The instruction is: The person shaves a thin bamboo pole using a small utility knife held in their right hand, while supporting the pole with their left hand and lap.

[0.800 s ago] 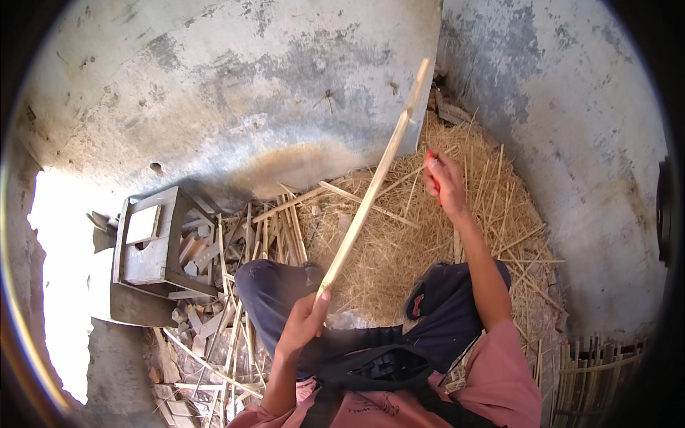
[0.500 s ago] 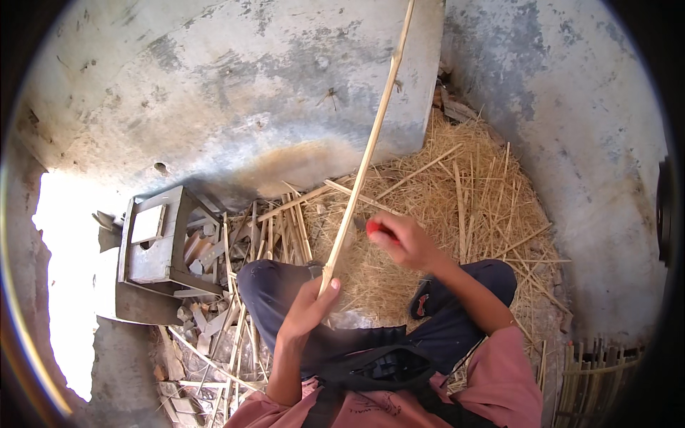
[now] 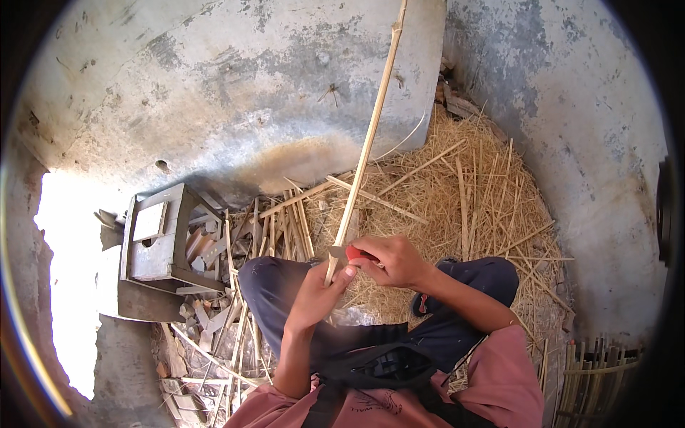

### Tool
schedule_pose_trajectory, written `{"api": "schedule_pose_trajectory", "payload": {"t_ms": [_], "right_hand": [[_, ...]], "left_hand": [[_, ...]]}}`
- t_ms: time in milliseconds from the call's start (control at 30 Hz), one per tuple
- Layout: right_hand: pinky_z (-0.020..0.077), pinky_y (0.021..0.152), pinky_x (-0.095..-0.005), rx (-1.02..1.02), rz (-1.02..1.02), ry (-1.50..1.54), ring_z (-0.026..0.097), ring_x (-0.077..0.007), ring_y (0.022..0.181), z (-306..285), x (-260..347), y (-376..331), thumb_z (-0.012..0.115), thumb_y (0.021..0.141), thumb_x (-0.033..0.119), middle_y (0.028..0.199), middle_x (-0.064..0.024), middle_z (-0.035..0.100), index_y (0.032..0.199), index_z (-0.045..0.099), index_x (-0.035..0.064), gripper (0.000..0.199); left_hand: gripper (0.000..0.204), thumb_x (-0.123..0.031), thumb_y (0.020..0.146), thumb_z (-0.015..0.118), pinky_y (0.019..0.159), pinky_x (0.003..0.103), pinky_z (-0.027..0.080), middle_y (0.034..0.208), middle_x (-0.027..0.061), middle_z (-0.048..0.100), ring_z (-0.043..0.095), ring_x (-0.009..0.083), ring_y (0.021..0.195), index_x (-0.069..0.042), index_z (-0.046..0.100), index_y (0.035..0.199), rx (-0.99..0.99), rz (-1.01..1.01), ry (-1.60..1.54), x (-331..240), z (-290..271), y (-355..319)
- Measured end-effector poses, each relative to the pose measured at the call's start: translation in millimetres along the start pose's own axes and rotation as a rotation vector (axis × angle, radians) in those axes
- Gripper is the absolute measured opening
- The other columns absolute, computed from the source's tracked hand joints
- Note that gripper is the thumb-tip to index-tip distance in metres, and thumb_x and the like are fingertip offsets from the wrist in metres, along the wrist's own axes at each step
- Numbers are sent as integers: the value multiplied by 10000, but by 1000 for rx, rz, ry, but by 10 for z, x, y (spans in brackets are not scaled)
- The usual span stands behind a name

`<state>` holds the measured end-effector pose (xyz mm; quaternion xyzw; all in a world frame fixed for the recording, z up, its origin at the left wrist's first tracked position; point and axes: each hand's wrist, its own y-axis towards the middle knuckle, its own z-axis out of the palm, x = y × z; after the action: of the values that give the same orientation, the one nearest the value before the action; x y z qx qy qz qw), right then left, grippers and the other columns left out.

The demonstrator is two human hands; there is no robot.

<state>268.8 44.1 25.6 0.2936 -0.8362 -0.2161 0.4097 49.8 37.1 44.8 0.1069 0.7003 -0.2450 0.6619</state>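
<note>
A long pale bamboo strip (image 3: 373, 125) slants up from my lap past the top edge of the view. Its lower end is gripped in my left hand (image 3: 319, 292), thumb along the strip. My right hand (image 3: 392, 260) is closed around the red handle of a knife (image 3: 362, 255). The short blade lies against the strip just above my left fingers, and the two hands nearly touch. A thin curled shaving (image 3: 405, 140) shows in the air to the right of the strip.
Straw-like shavings (image 3: 442, 185) and split bamboo pieces cover the floor ahead. A worn wooden stool (image 3: 153, 232) lies tipped at the left beside rubble (image 3: 207, 314). Weathered walls (image 3: 235, 85) close in ahead and right. A bundle of upright slats (image 3: 596, 378) stands at lower right.
My right hand has come left and down with the knife, bringing the blade onto the strip near my left hand. A curled shaving has appeared beside the strip.
</note>
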Motion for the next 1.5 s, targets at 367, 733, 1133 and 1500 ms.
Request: {"api": "schedule_pose_trajectory", "payload": {"t_ms": [367,733,1133,1500], "right_hand": [[597,600,-372,-29,7,-66,768,-297,739,-13,11,3,794,939,208,962,-135,782,1141,747,27,275],[600,593,-372,-34,24,-186,770,-283,727,-28,34,10,791,942,229,971,-117,792,1105,751,32,258],[566,533,-375,-94,22,-223,738,-262,632,-17,-47,28,738,998,304,867,-75,772,1132,757,97,247],[502,589,-366,-275,261,-244,672,-262,630,-536,-463,231,727,1026,293,790,-149,718,1108,739,7,298]], "left_hand": [[348,-330,1106,665,609,279,359,747,-74,474,399,52,714,-27,635,937,-48,33,56,10,31,41],[354,-305,1109,660,570,303,342,706,-62,437,380,61,676,-18,625,905,-154,50,153,44,115,44],[329,-269,1064,725,568,340,356,666,-2,392,354,109,664,18,609,955,-188,78,277,22,104,57],[402,-326,1063,717,604,382,441,657,80,496,433,152,646,38,609,930,-176,17,409,351,107,-161]]}}
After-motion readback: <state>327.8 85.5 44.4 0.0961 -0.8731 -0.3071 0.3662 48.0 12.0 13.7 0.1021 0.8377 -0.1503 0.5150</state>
